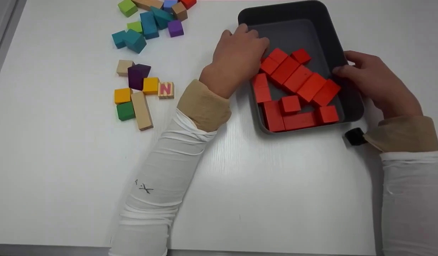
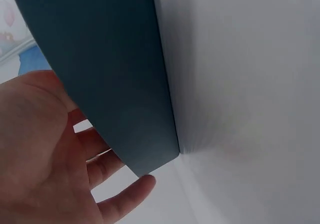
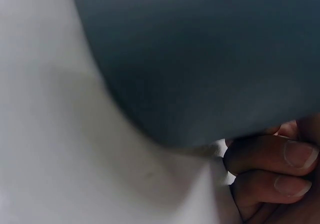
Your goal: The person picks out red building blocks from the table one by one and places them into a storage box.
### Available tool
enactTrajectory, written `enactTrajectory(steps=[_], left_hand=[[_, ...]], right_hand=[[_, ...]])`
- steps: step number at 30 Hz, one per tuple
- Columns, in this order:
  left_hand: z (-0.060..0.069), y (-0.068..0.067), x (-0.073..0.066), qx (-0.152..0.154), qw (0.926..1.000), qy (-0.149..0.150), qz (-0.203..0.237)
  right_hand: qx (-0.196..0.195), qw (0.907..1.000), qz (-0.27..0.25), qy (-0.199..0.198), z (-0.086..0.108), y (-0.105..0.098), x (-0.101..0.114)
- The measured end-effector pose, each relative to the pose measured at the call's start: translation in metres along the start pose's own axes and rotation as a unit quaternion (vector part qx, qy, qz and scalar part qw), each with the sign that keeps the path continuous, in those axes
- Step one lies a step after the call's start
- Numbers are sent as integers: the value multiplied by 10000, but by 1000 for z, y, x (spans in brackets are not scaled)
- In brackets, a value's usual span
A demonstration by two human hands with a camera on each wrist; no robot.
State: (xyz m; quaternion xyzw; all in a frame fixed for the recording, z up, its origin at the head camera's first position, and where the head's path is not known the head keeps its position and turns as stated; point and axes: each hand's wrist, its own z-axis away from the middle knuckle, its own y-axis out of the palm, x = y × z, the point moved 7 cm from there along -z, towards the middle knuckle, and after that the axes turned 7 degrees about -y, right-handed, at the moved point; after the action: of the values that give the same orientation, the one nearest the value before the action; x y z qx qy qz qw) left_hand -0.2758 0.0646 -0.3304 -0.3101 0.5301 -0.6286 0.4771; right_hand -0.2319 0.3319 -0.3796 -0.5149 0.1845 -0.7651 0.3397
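Note:
A dark grey rectangular tray (image 1: 297,7) holds several red blocks (image 1: 298,80), most lying in a slanting row and others along the near and left walls. My right hand (image 1: 382,78) grips the tray's right side, thumb over the rim. Curled fingers (image 3: 270,154) show beside the tray's wall (image 3: 200,73) in the right wrist view. My left hand (image 1: 240,53) reaches over the left rim, beside the red blocks. In the left wrist view, its fingers pass partly behind the tray's wall (image 2: 110,73); most fingertips are hidden, and whether they pinch anything is unclear.
Teal, lime, purple and brown blocks (image 1: 149,25) lie in a loose group at the far left of the white table (image 1: 258,195). Nearer are yellow, green, dark purple and plain wooden blocks (image 1: 142,110), with a letter N cube (image 1: 166,90). A small black object (image 1: 354,136) sits by the right cuff.

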Motion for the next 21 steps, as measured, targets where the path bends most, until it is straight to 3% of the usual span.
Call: enactTrajectory(steps=[11, 21], left_hand=[[1, 3, 2, 345, 9994, 38, -25], [4, -1, 1, 342, 9993, 159, 78]], right_hand=[[23, 10000, 49, 14, 1, 0, 2], [29, 10000, -50, 32, 2, 1, 2]])
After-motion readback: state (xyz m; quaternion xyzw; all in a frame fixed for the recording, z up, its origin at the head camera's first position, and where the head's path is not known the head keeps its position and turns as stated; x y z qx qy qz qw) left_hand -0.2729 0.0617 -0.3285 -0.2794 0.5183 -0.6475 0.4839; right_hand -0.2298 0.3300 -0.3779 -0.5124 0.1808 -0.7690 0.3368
